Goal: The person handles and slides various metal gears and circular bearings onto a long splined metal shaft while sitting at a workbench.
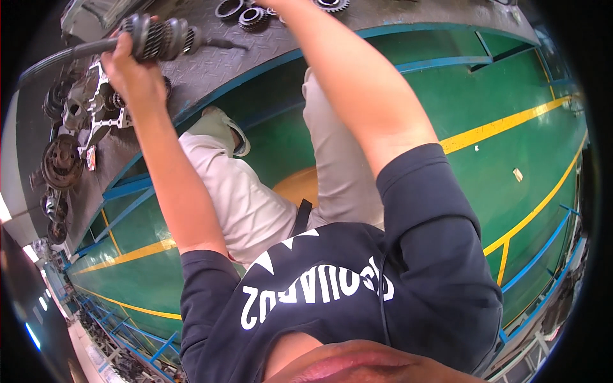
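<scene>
At the upper left, my left hand (133,71) is closed around a gear shaft (167,39), with the thumb over its side. Several toothed gears sit along the shaft, and its thin end points right over the metal workbench (211,67). My right arm reaches to the far edge of the bench. Only a little of my right hand (271,4) shows at the upper rim, its fingers cut off or hidden. Close to it lie a loose gear (253,18) and a metal ring (228,8). Another toothed gear (333,4) lies farther right.
Left of the bench lie a pale metal housing (99,115), a round rusty part (62,161) and several other machine parts. The bench has a blue frame (440,62). Below is a green floor with yellow lines (498,131); I sit on a yellow-brown seat (300,185).
</scene>
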Tool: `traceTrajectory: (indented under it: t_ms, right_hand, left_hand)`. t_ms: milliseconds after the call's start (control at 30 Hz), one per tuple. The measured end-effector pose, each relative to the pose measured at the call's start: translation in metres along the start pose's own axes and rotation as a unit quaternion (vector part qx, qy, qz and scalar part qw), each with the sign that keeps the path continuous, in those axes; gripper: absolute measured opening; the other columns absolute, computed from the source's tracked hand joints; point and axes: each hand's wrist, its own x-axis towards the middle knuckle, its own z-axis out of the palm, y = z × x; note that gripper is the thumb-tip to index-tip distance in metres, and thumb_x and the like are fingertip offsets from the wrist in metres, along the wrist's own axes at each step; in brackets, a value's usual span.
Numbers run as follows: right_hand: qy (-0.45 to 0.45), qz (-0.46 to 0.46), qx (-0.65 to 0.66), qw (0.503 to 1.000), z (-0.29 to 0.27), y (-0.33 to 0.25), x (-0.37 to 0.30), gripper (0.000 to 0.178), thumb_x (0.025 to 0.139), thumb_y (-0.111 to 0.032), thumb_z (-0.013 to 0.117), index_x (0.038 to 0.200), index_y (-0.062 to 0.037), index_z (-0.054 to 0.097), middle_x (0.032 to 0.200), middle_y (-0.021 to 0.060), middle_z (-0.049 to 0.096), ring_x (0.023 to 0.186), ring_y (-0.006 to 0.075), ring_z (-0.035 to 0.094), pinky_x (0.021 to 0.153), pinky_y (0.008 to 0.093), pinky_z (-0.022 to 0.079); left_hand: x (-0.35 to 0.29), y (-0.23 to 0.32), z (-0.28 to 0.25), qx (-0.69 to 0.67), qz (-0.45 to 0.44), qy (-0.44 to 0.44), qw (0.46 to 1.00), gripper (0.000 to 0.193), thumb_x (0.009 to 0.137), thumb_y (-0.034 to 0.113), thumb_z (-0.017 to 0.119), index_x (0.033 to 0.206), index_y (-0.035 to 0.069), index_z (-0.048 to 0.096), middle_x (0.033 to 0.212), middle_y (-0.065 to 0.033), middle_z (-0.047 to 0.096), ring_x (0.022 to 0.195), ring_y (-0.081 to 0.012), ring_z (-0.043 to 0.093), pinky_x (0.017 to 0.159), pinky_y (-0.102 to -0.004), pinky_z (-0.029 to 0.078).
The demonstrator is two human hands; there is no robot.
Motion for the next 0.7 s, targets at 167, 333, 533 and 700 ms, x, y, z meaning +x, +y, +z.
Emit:
traceTrajectory:
  t_ms: [167, 333, 533, 700]
  right_hand:
    - [-0.111, 0.115, -0.065, 0.985, -0.044, 0.026, -0.001, 0.043, 0.09, -0.036, 0.062, 0.129, -0.0177, 0.067, 0.134, 0.0203, 0.061, 0.131, 0.0424, 0.052, 0.107, 0.0589, 0.043]
    - [-0.199, 0.043, -0.125, 0.971, -0.089, 0.02, -0.024, 0.051, 0.091, -0.042, 0.067, 0.137, -0.0221, 0.062, 0.144, 0.0191, 0.052, 0.14, 0.0397, 0.042, 0.113, 0.0601, 0.036]
    - [-0.269, -0.021, -0.134, 0.954, -0.087, 0.126, -0.02, 0.086, 0.073, -0.05, 0.086, 0.146, -0.0164, 0.056, 0.137, 0.0261, 0.055, 0.125, 0.0431, 0.059, 0.108, 0.044, 0.049]
    - [-0.271, 0.024, -0.172, 0.947, -0.073, 0.098, -0.024, 0.094, 0.068, -0.055, 0.088, 0.148, -0.0164, 0.055, 0.149, 0.0271, 0.046, 0.132, 0.049, 0.052, 0.112, 0.0489, 0.046]
  left_hand:
    - [-0.003, -0.004, 0.004, -0.032, 0.069, 0.035, 0.997, 0.032, 0.09, 0.016, 0.069, 0.115, 0.0, 0.055, 0.102, -0.0164, 0.07, 0.089, -0.0314, 0.073, 0.086, -0.0458, 0.061]
    - [-0.015, 0.013, 0.024, 0.018, 0.041, 0.044, 0.998, 0.031, 0.097, 0.018, 0.063, 0.123, 0.007, 0.052, 0.102, -0.0047, 0.058, 0.091, -0.015, 0.061, 0.08, -0.03, 0.051]
    - [-0.011, 0.004, 0.033, 0.014, 0.024, -0.001, 1.0, 0.034, 0.097, 0.017, 0.066, 0.126, 0.006, 0.052, 0.101, -0.0025, 0.058, 0.091, -0.0113, 0.059, 0.081, -0.0271, 0.049]
    - [-0.004, 0.009, 0.027, 0.053, -0.009, 0.027, 0.998, 0.028, 0.096, 0.016, 0.067, 0.118, 0.008, 0.053, 0.095, -0.0034, 0.062, 0.081, -0.0091, 0.06, 0.07, -0.0251, 0.05]
